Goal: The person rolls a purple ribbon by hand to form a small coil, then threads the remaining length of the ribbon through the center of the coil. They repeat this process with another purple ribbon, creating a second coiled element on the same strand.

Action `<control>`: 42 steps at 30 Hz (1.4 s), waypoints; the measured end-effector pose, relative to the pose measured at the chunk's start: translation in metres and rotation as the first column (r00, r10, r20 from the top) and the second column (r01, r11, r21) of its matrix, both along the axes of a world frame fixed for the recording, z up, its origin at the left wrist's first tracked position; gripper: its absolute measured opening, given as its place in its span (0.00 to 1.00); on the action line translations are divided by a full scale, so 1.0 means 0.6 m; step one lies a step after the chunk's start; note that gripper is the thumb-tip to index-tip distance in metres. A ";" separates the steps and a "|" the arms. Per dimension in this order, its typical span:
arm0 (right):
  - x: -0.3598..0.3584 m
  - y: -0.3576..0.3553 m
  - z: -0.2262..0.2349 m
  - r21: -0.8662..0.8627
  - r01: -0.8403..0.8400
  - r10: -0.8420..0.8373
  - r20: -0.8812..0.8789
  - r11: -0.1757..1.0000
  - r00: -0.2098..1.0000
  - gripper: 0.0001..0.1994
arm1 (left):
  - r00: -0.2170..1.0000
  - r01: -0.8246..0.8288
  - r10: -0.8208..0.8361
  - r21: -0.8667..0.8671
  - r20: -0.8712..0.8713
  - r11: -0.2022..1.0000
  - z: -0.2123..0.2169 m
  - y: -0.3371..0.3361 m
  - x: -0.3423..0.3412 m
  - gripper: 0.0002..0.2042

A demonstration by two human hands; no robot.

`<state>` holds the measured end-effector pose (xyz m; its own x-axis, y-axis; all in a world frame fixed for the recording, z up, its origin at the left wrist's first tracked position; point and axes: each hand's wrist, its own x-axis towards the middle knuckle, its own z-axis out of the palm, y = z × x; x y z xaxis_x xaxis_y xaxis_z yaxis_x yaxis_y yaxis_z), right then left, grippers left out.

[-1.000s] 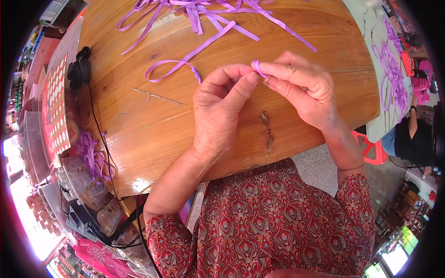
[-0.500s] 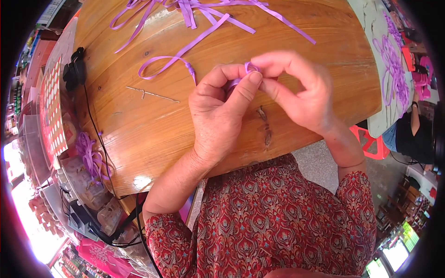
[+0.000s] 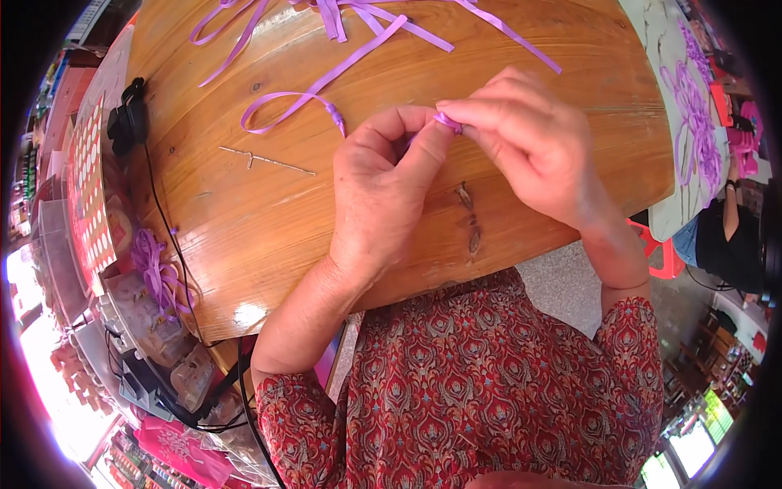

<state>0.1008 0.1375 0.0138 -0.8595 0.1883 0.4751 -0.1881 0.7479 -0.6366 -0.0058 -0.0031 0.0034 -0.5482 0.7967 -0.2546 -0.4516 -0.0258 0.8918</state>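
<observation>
Both my hands meet over the wooden table, pinching a purple ribbon (image 3: 447, 121) with a small loop or knot between the fingertips. My left hand (image 3: 383, 179) is closed, thumb and forefinger gripping the ribbon from the left. From the right, my right hand (image 3: 533, 143) pinches the same bit with thumb and forefinger; its fingers hide part of it. A looped, knotted length of purple ribbon (image 3: 281, 124) runs out to the left of my left hand. Nearby on the wood lies a thin metal tool (image 3: 269, 160) with a small side piece.
More purple ribbons (image 3: 330, 20) lie across the far side of the wooden table (image 3: 269, 220). A black cable (image 3: 163, 196) runs down the left edge, beside a purple ribbon bunch (image 3: 155, 265). At right, ribbons (image 3: 692, 122) hang by a marbled table, near a red stool (image 3: 664, 253) and another person (image 3: 729, 236).
The small ribbon loop between my fingertips has drawn in tighter. My right hand has shifted slightly up and its fingers have folded closer together; my left hand holds nearly the same place.
</observation>
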 end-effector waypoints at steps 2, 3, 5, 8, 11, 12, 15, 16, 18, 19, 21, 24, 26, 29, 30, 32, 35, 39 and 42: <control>-0.004 0.008 -0.001 0.334 0.029 -0.001 -0.083 0.942 0.997 0.13 | 1.000 -0.001 0.001 -0.031 0.027 1.000 -0.003 0.002 -0.002 0.05; -0.008 0.012 -0.002 0.386 -0.004 0.058 -0.129 0.922 0.990 0.16 | 0.998 -0.010 0.012 -0.025 0.064 1.000 -0.003 0.002 -0.002 0.05; -0.014 0.022 -0.002 0.436 -0.033 0.118 -0.169 0.899 0.978 0.18 | 0.994 -0.020 0.022 -0.021 0.104 1.000 -0.004 0.003 -0.004 0.05; -0.022 0.038 0.006 0.441 -0.094 0.187 -0.172 0.893 0.967 0.19 | 0.996 0.013 -0.008 -0.057 0.094 0.998 -0.007 0.001 -0.013 0.05; -0.030 0.053 0.014 0.435 -0.181 0.268 -0.149 0.882 0.952 0.19 | 0.976 0.092 -0.081 -0.047 0.204 0.995 -0.007 0.000 -0.021 0.04; -0.033 0.056 0.014 0.432 -0.161 0.248 -0.154 0.887 0.956 0.19 | 0.980 0.094 -0.086 -0.039 0.181 0.995 -0.005 0.001 -0.021 0.04; -0.036 0.060 0.002 0.354 -0.110 0.179 -0.168 0.929 0.969 0.18 | 0.994 0.049 -0.046 -0.028 0.098 0.998 0.004 0.003 -0.016 0.04; -0.036 0.060 -0.002 0.279 -0.077 0.129 -0.172 0.957 0.977 0.17 | 0.999 0.003 -0.002 -0.020 0.040 1.000 0.007 0.004 -0.013 0.04; -0.028 0.049 0.002 0.161 -0.081 0.102 -0.128 0.984 0.987 0.16 | 0.999 -0.049 0.049 -0.040 0.001 0.998 0.009 0.005 -0.010 0.04; -0.023 0.042 0.004 0.044 -0.075 0.078 -0.080 0.996 0.994 0.14 | 0.995 -0.098 0.095 -0.055 -0.039 0.994 0.009 0.005 -0.009 0.03; -0.018 0.034 0.007 -0.003 -0.099 0.099 -0.086 0.995 0.991 0.13 | 0.994 -0.098 0.095 -0.049 -0.060 0.994 0.012 0.006 -0.007 0.03; -0.018 0.026 0.008 -0.061 -0.111 0.105 -0.099 0.992 0.990 0.11 | 0.990 -0.090 0.086 -0.035 -0.108 0.995 0.013 0.004 -0.003 0.03; -0.020 0.019 0.006 -0.071 -0.099 0.091 -0.103 0.993 0.990 0.10 | 0.988 -0.081 0.076 -0.028 -0.136 0.996 0.011 0.004 -0.001 0.03; -0.019 0.012 0.006 -0.090 -0.088 0.078 -0.108 0.992 0.991 0.07 | 0.984 -0.103 0.105 0.023 -0.147 0.994 0.008 0.006 0.003 0.02; -0.018 0.010 0.007 -0.119 -0.062 0.052 -0.085 0.991 0.995 0.06 | 0.984 -0.098 0.101 0.028 -0.144 0.995 0.008 0.006 0.003 0.02; -0.015 0.006 0.008 -0.146 -0.034 0.026 -0.061 0.989 0.998 0.05 | 0.986 -0.092 0.096 0.033 -0.140 0.995 0.009 0.005 0.003 0.02; -0.013 0.005 0.009 -0.494 0.053 0.010 0.123 0.868 0.992 0.02 | 0.995 -0.039 0.049 0.111 -0.090 0.993 0.009 0.002 0.000 0.03; -0.016 0.011 0.011 -0.865 0.096 0.188 0.214 0.493 0.959 0.02 | 0.988 -0.001 -0.035 0.233 0.150 0.973 -0.005 0.001 -0.008 0.05; -0.011 0.008 0.007 -0.815 0.033 0.166 0.157 0.579 0.974 0.02 | 0.973 0.012 -0.076 0.278 0.220 0.960 -0.008 0.002 -0.009 0.05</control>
<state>0.0945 0.1423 0.0180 -0.9380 0.3459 -0.0235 -0.0145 -0.1067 -0.9942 -0.0109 -0.0020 -0.0012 -0.4646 0.8749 -0.1368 -0.6466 -0.2296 0.7274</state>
